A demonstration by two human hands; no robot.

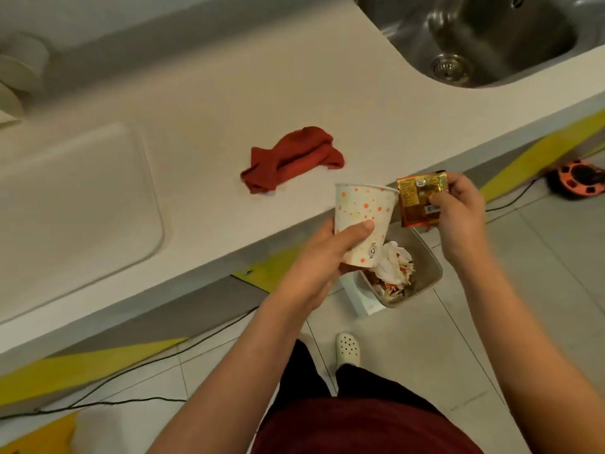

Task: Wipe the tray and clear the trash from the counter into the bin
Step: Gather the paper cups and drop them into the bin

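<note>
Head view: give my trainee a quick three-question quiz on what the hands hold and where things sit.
1. True or false: the left hand grips the cup.
2. What does the right hand pinch? A) cloth B) wrapper C) tissue
3. The red cloth lies on the ____.

Key: 1 true. 2 B, the wrapper, held beside the cup's rim, above the bin. 3 counter, apart from both hands.

Steel sink (484, 37), set into the counter's far right corner. Orange cable reel (577, 179) on the tiled floor at right; black cable (131, 365) trailing under the counter. White perforated clog (348, 349).
</note>
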